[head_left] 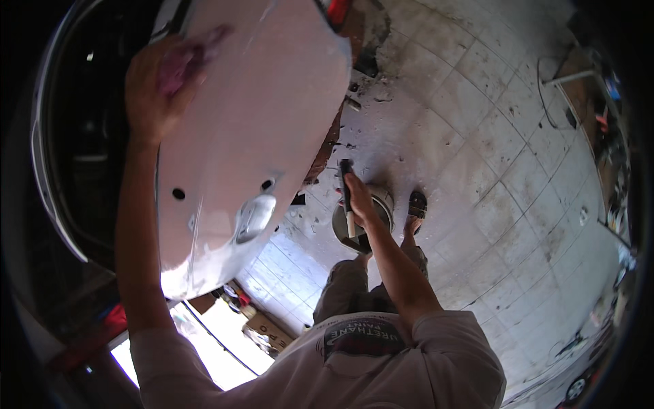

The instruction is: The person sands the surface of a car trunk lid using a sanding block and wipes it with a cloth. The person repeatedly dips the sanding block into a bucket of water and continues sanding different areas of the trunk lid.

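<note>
My left hand is closed round a crumpled pinkish-purple cloth. It presses the cloth to the upper part of a car door panel, near the window edge. The panel is dull pinkish-white, with dark holes and a door handle recess lower down. Off to the right of the panel, my right hand grips a long, narrow dark block with a pale strip at its near end; its exact kind is not plain. Below that hand stands a round bucket on the floor, partly covered by the hand and forearm.
Worn floor tiles with dark scraps and stains spread to the right. My sandalled foot stands beside the bucket. A cardboard box and clutter lie at the lower left. A table with things on it stands along the right rim.
</note>
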`<state>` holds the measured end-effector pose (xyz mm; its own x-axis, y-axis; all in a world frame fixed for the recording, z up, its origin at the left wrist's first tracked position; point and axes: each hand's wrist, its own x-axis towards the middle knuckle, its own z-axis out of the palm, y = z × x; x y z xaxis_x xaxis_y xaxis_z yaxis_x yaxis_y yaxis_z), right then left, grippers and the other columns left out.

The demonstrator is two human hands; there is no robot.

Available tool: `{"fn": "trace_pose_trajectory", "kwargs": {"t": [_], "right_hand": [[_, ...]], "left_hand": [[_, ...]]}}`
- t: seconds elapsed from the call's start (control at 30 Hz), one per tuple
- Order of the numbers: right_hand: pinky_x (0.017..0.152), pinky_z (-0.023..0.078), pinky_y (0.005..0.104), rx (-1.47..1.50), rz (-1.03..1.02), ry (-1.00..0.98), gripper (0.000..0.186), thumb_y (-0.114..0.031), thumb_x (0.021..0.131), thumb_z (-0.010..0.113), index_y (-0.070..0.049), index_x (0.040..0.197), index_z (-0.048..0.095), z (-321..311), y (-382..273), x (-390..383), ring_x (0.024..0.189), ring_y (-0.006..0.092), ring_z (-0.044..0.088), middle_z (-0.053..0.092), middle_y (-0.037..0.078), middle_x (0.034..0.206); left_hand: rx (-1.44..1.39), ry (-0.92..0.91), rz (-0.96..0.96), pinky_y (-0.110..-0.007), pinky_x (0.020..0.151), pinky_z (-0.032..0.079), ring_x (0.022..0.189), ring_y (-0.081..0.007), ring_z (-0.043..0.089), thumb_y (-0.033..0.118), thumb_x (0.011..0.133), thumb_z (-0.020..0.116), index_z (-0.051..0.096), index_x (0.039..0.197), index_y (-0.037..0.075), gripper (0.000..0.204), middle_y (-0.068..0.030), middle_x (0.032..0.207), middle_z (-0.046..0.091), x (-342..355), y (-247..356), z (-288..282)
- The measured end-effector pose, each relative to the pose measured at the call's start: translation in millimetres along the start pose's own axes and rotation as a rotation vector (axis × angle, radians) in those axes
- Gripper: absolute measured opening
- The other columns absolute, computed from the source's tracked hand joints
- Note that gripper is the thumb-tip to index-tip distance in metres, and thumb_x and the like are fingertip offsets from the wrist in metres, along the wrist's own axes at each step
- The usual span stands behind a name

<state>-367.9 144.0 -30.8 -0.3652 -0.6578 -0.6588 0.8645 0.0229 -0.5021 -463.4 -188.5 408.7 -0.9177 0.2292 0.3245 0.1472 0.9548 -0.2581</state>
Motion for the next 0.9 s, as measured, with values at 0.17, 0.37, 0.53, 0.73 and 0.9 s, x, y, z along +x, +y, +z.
{"fn": "trace_pose_trajectory", "kwargs": {"t": [0.17, 0.37, 0.53, 0.73, 0.9], "right_hand": [[0.085, 0.061, 0.0451, 0.293, 0.181, 0.101, 0.08, -0.076, 0.103, 0.051, -0.015, 0.156, 0.052, -125, -20, -104, 0.11, 0.0294, 0.072, 0.066, 0.01, 0.135], [0.102, 0.053, 0.0432, -0.122, -0.157, 0.409, 0.072, -0.055, 0.1, 0.072, -0.004, 0.149, 0.057, -279, -143, -208, 0.117, 0.0302, 0.069, 0.067, 0.011, 0.135], [0.097, 0.058, 0.0469, 0.113, -0.395, 0.434, 0.068, -0.05, 0.098, 0.062, 0.002, 0.142, 0.057, -295, -201, -296, 0.107, 0.0355, 0.074, 0.072, 0.019, 0.122], [0.125, 0.039, 0.058, 0.272, -0.39, -0.183, 0.076, -0.045, 0.1, 0.056, -0.005, 0.163, 0.041, -194, -121, -314, 0.15, 0.0393, 0.05, 0.059, 0.017, 0.155], [0.128, 0.017, 0.0753, 0.251, -0.003, -0.889, 0.073, -0.048, 0.103, 0.053, -0.016, 0.167, 0.041, -13, -19, -284, 0.163, 0.0426, 0.028, 0.047, 0.01, 0.169]], "left_hand": [[0.133, 0.088, -0.313, -0.062, 0.121, 0.037, 0.127, -0.0369, 0.062, 0.027, 0.076, 0.086, 0.067, 0.131, 0.008, 0.06, -0.0167, 0.124, 0.07, -32, 37, 8], [0.213, 0.286, -0.441, -0.043, 0.103, 0.053, 0.111, -0.0255, 0.069, 0.029, 0.082, 0.085, 0.078, 0.113, 0.019, 0.034, -0.0034, 0.108, 0.075, -64, 111, 21], [0.087, 0.525, -0.557, -0.048, 0.12, 0.05, 0.129, -0.0296, 0.067, 0.024, 0.079, 0.091, 0.074, 0.12, 0.018, 0.044, -0.0074, 0.124, 0.073, -205, 186, -35], [0.086, 0.55, -0.869, -0.05, 0.12, 0.049, 0.139, -0.0347, 0.063, 0.017, 0.083, 0.09, 0.074, 0.123, 0.011, 0.043, -0.0124, 0.132, 0.072, -384, 270, -91], [-0.67, 0.647, -1.438, -0.045, 0.101, 0.054, 0.115, -0.04, 0.069, 0.031, 0.088, 0.086, 0.071, 0.119, 0.004, 0.044, -0.0178, 0.116, 0.072, -417, 381, -106]]}}
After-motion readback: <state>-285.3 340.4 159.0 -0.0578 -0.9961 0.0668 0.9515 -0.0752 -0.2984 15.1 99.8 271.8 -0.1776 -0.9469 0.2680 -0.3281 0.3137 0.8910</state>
